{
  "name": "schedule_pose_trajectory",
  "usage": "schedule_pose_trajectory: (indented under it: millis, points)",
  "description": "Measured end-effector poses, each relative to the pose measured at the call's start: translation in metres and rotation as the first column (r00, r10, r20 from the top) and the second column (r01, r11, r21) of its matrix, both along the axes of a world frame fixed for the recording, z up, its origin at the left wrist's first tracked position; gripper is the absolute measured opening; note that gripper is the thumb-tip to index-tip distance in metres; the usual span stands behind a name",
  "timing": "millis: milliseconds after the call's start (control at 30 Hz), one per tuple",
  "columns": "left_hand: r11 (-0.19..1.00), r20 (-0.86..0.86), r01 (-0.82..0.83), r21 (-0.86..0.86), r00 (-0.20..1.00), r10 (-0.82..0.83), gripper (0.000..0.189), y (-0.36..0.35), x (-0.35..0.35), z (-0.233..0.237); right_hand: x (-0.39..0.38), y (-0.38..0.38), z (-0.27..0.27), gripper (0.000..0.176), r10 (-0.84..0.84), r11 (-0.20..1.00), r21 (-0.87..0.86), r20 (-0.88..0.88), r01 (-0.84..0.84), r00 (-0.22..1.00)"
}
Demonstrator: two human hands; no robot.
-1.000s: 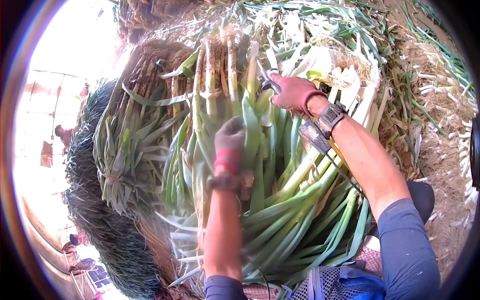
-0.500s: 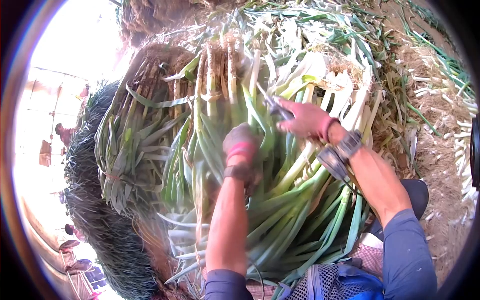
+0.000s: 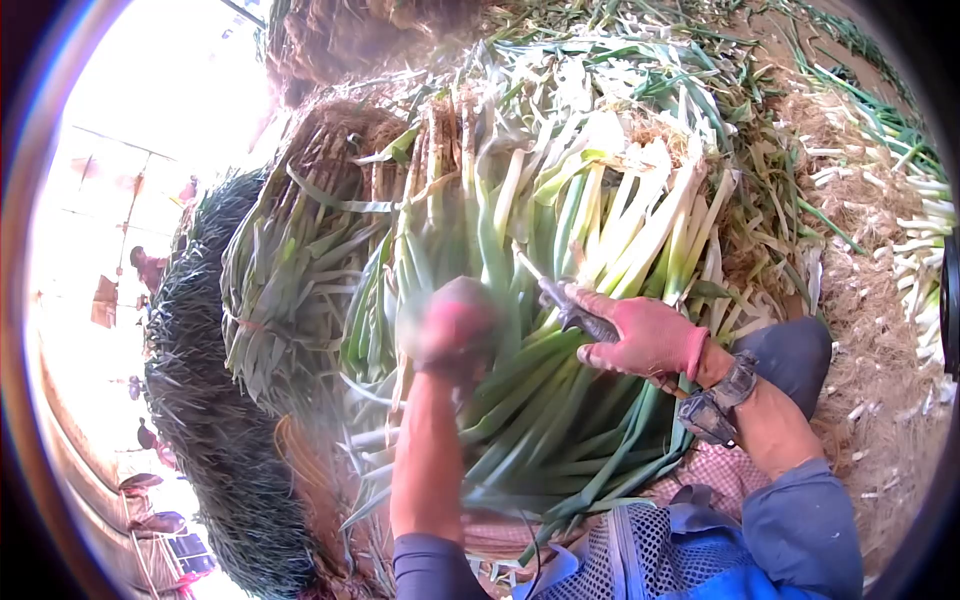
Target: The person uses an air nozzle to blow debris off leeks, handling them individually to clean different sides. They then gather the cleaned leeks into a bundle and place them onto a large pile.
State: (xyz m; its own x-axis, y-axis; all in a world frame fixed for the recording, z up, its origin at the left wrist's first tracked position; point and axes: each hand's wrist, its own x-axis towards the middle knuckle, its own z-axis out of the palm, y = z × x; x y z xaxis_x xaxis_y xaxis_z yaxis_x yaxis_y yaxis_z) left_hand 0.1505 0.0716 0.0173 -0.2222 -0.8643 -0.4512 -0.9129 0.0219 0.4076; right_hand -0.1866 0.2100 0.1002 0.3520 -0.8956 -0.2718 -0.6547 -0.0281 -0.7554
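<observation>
Outdoors in bright sun, the ground (image 3: 885, 340) at the right is strewn with dry husks and cut trimmings, and a heap of long green-and-white leeks (image 3: 560, 420) lies across the middle with its pale ends pointing far. A tied bundle (image 3: 285, 290) and darker leafy bundles (image 3: 205, 430) lie to its left. In the head view the gloved left hand (image 3: 455, 330) sits on the near-left stalks, too blurred to tell its grip, while the gloved right hand (image 3: 645, 338) is closed around a dark metal tool (image 3: 578, 312) just above the leeks, with blue mesh fabric (image 3: 655, 560) nearest, its contents unclear.
</observation>
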Motion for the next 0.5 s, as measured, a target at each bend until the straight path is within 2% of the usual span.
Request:
schedule_pose_trajectory:
  millis: [33, 100, 167, 233, 267, 300, 333, 367, 400, 433, 500]
  points:
    - [1.000, -0.001, 0.004, -0.004, 1.000, -0.004, 0.034, 0.004, 0.009, 0.013, -0.002, 0.006, -0.001, 0.085, 0.016, 0.999, -0.039, 0.033, -0.015, 0.999]
    - [0.971, -0.194, 0.238, 0.006, 0.953, -0.233, 0.034, 0.013, 0.010, 0.038, -0.006, 0.011, 0.007, 0.087, -0.016, 1.000, -0.021, -0.035, 0.015, 0.999]
    - [0.954, -0.221, -0.019, 0.298, 0.971, 0.089, 0.031, 0.013, 0.001, 0.047, -0.013, 0.018, 0.004, 0.088, 0.070, 0.997, 0.038, -0.067, -0.067, 0.995]
    - [0.972, -0.129, -0.048, 0.229, 0.989, 0.079, 0.030, 0.015, 0.002, 0.047, -0.015, 0.027, 0.010, 0.088, 0.062, 0.996, 0.064, -0.018, -0.060, 0.998]
    - [0.974, -0.221, 0.221, 0.059, 0.954, -0.203, 0.031, 0.012, 0.020, 0.034, -0.018, 0.029, 0.010, 0.087, -0.016, 0.997, 0.069, -0.085, 0.022, 0.996]
    - [0.877, -0.261, 0.462, -0.135, 0.837, -0.481, 0.031, 0.005, 0.035, 0.014, -0.023, 0.032, 0.010, 0.086, -0.099, 0.992, 0.065, -0.155, 0.110, 0.983]
    - [0.974, -0.200, -0.054, 0.219, 0.975, 0.099, 0.031, 0.015, 0.008, 0.040, -0.029, 0.035, 0.011, 0.086, -0.048, 0.998, 0.029, -0.165, 0.054, 0.985]
    - [0.993, -0.335, 0.009, 0.122, 0.942, 0.032, 0.030, 0.013, 0.028, 0.017, -0.032, 0.040, 0.011, 0.086, -0.064, 0.997, 0.023, -0.175, 0.069, 0.982]
    - [0.998, -0.462, 0.059, 0.030, 0.886, -0.039, 0.030, 0.011, 0.067, -0.006, -0.033, 0.047, 0.012, 0.087, -0.053, 0.998, 0.022, -0.114, 0.056, 0.992]
    - [0.992, -0.588, 0.104, -0.072, 0.799, -0.127, 0.030, 0.003, 0.074, -0.024, -0.040, 0.051, 0.015, 0.088, -0.049, 0.999, 0.014, -0.070, 0.051, 0.996]
    - [0.962, -0.348, -0.076, 0.261, 0.923, 0.167, 0.030, 0.042, -0.028, 0.102, -0.051, 0.050, 0.023, 0.091, -0.021, 0.997, 0.071, -0.196, 0.036, 0.980]
